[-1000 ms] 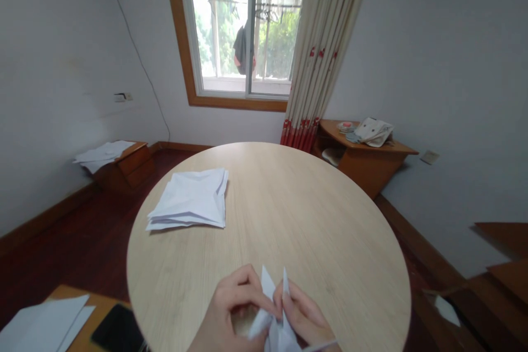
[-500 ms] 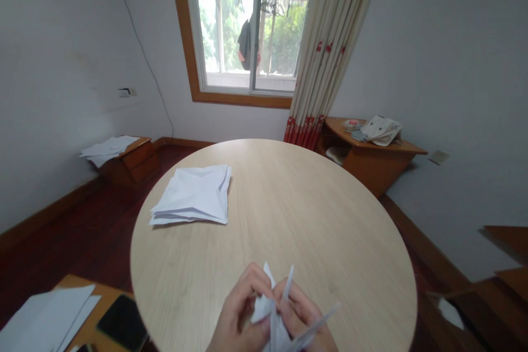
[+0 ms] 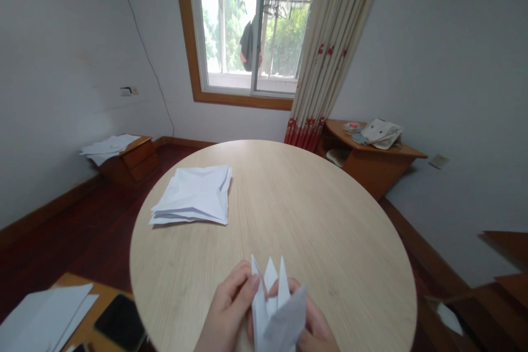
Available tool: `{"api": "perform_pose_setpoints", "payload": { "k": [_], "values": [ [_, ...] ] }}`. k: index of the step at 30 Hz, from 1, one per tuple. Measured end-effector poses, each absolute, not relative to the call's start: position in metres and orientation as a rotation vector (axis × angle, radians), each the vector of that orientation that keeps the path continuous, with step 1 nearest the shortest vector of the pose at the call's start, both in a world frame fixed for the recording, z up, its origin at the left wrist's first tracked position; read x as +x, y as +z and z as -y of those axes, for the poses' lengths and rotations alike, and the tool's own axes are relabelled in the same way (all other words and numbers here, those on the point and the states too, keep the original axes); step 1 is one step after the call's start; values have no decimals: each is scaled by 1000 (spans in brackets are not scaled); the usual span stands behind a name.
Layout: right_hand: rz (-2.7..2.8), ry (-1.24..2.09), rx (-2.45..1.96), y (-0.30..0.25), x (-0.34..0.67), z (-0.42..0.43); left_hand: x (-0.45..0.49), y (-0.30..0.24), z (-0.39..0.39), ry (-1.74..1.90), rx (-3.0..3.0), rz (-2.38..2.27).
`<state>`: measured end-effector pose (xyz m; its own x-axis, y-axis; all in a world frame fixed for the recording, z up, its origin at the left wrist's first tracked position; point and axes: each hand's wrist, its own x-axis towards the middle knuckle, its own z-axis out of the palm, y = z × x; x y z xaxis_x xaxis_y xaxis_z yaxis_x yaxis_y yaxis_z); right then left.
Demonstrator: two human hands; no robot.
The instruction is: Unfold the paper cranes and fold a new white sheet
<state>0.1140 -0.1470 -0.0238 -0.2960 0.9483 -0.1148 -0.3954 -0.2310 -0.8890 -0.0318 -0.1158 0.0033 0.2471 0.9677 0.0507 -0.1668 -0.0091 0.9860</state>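
Note:
Both my hands hold a folded white paper figure (image 3: 275,308) with several upright points, low over the near edge of the round wooden table (image 3: 330,220). My left hand (image 3: 225,313) grips its left side, fingers pressed against the paper. My right hand (image 3: 314,325) is mostly hidden behind a broad flap and pinches the figure from the right. A stack of white folded sheets (image 3: 193,195) lies on the table's far left part, away from both hands.
A side surface at the lower left carries white paper (image 3: 41,322) and a dark phone (image 3: 119,322). A low cabinet with papers (image 3: 119,154) stands by the left wall. A corner shelf (image 3: 371,154) sits beside the curtain (image 3: 330,49) and window.
The paper figure has been turned and refolded: a broad flap now faces me and its points stand upright together. My hands stayed at the table's near edge.

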Motion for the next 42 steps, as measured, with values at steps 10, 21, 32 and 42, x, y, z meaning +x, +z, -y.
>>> {"api": "perform_pose_setpoints", "payload": {
  "k": [10, 21, 32, 42],
  "values": [
    [1151, 1424, -1093, -43, 112, 146, -28, -12, 120, 1170, 967, -983],
    [842, 1218, -1258, -37, 106, 132, -24, -33, 124, 1284, 1570, -1091],
    [832, 1080, -1266, -43, 105, 127, -18, -50, 129, 1392, 1289, -1139],
    [936, 1389, -1024, -41, 114, 142, -22, -49, 119, 1382, 1340, -906]
  ]
}}
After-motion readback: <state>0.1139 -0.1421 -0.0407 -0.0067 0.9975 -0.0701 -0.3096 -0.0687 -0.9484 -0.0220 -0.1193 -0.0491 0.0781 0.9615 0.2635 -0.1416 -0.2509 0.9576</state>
